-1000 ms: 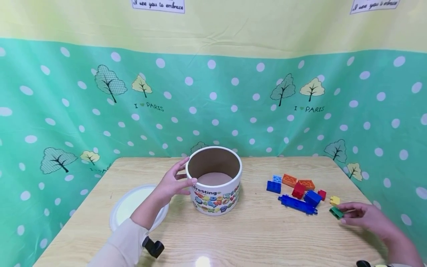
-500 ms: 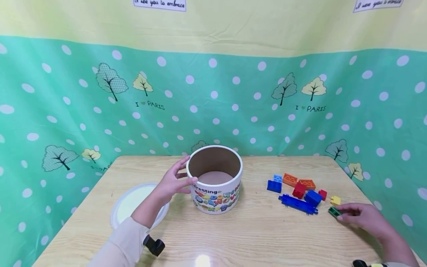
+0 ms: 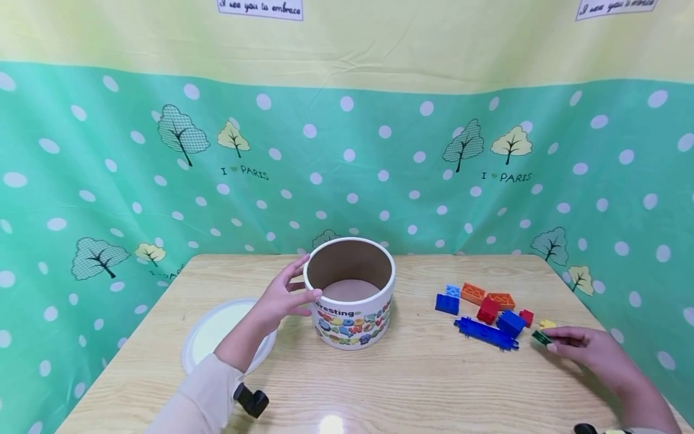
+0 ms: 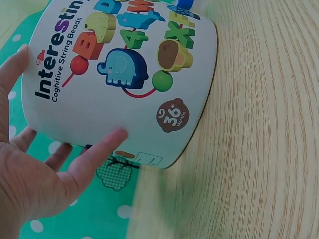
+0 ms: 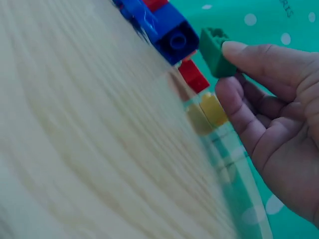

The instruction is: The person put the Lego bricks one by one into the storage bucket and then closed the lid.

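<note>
My left hand (image 3: 282,298) rests against the left side of a white round tub (image 3: 352,325) printed with colourful letters and beads. Its thumb lies along the printed wall (image 4: 119,109), the other fingers spread toward the rim and far side. The tub stands upright without a lid, its floor bare. At the right, my right hand (image 3: 585,349) pinches a small green building block (image 3: 541,338) between thumb and fingertips. In the right wrist view the block (image 5: 215,52) is held up over the table, studs facing away from the palm. A yellow block (image 3: 547,324) lies just behind it.
Left of the tub lies a round white lid (image 3: 208,337), partly under my left forearm. Right of it are a long blue piece (image 3: 486,334), blue blocks (image 3: 447,304), a red block (image 3: 488,309) and orange blocks (image 3: 473,293). A dotted curtain (image 3: 347,169) hangs behind the table.
My right hand has shifted slightly left and up, and the green block has turned in its fingers. The left hand and the tub have stayed put.
</note>
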### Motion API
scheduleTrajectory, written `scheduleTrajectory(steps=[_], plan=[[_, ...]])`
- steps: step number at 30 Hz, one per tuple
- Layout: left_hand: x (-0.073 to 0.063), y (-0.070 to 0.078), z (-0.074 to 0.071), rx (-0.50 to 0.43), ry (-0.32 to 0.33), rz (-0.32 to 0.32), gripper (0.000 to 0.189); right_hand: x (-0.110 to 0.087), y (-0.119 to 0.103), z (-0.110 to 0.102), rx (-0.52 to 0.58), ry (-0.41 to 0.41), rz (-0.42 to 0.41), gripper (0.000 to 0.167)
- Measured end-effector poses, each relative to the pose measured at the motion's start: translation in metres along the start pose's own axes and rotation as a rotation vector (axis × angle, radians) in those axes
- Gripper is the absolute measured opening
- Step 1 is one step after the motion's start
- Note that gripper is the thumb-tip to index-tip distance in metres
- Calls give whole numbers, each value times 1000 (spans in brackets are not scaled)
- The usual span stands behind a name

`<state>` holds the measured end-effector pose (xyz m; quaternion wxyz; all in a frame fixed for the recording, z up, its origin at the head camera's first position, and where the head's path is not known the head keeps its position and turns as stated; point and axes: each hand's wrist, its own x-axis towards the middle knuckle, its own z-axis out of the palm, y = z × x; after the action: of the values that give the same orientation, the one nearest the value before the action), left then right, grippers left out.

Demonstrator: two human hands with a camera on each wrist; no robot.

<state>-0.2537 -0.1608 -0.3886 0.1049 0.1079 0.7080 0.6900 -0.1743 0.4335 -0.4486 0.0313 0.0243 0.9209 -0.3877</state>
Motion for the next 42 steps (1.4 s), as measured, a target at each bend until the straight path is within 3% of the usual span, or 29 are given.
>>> scheduleTrajectory(steps=[19,25,42], plan=[[-1,-1,0,-12,0,1,89,9,-75,13,236,91,-257,33],[-2,-1,0,-9,10,-1,91,17,-102,22,250,97,-342,31],[-1,1,1,-8,4,-5,90,37,-173,29,283,-8,-408,31]])
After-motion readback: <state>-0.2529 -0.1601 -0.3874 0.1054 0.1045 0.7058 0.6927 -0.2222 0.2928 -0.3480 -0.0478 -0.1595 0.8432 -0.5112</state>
